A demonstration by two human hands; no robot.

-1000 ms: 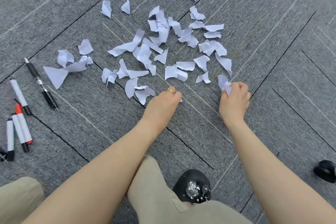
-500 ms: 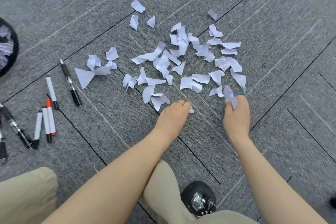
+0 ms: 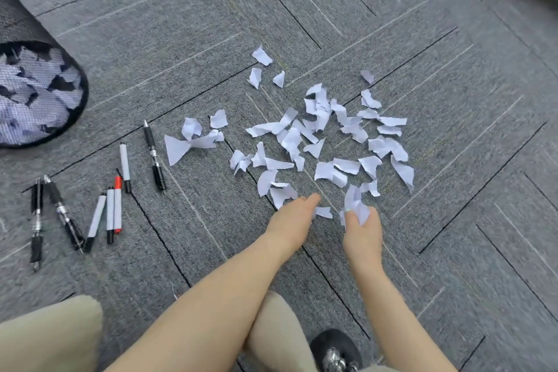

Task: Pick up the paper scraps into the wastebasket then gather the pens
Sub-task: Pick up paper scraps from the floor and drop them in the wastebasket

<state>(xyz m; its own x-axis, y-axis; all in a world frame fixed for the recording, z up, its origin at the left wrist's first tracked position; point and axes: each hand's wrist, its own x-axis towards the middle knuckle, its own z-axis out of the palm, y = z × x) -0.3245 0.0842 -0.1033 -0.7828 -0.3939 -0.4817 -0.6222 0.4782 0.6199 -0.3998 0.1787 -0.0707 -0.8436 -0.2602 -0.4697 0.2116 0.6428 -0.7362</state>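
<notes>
Right hand (image 3: 360, 228) grips a bunch of paper scraps (image 3: 326, 136) to carry; left hand (image 3: 291, 220) reaches another, its grasp hidden. Most scraps lie right of the wastebasket (image 3: 75, 75), beyond the pens (image 3: 117, 208).

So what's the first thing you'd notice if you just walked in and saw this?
A big scatter of torn white paper scraps across the grey carpet, right in the middle. The right hand grips a bunch of scraps at the pile's near edge, with the left hand beside it. To the left lie several pens, and a black mesh wastebasket already holds paper.
</notes>
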